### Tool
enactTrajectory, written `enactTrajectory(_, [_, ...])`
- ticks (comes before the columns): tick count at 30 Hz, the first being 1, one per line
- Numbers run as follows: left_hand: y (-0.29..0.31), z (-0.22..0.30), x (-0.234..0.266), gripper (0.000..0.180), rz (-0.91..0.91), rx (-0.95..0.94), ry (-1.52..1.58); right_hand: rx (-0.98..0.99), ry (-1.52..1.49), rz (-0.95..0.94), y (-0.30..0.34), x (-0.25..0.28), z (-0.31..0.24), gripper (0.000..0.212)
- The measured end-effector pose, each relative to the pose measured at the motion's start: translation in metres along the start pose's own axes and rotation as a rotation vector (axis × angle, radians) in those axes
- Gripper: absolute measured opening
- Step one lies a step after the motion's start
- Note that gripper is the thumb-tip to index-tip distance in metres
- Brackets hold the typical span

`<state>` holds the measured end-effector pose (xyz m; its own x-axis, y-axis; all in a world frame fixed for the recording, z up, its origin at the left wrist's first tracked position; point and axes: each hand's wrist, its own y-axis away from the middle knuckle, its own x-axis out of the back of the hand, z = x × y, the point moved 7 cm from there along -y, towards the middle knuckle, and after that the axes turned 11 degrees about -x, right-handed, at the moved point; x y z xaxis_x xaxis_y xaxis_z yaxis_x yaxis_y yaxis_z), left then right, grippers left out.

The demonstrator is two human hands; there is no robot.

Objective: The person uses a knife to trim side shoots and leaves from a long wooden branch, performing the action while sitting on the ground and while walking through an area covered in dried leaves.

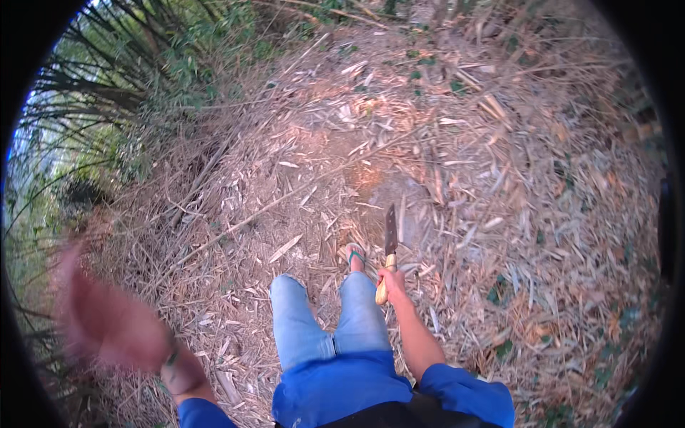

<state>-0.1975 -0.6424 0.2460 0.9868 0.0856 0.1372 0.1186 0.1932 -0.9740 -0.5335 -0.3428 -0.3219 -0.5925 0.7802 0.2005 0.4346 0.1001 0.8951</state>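
Knife (390,235) hangs from the right hand (392,280), whose fingers wrap tight around its pale wooden handle, just right of the knees. Its long axis runs near to far, blade tip pointing away over the dry leaves (499,214). Walking is safest with the blade low and clear of the sandalled foot (355,257). The left hand (107,321) swings blurred at near left; its fingers cannot be made out.
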Motion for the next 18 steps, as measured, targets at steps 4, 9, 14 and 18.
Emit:
enactTrajectory(4, [0.268,-0.115,-0.143,0.038,-0.594,0.721,0.045,0.051,0.343,0.042,-0.133,-0.051,-0.052,0.017])
enactTrajectory(9, [0.478,-0.155,-0.196,0.029,-0.998,0.779,0.154,1.016,0.233,0.258,-0.067,-0.094,-0.388,0.039])
enactTrajectory(14, [0.654,-0.183,-0.184,0.025,-0.891,0.784,0.144,1.671,-0.371,-0.06,0.01,-0.078,-0.497,0.051])
enactTrajectory(18, [0.762,-0.186,-0.173,0.027,-0.847,0.908,0.065,1.379,-0.339,0.052,-0.308,-0.195,-0.29,0.046])
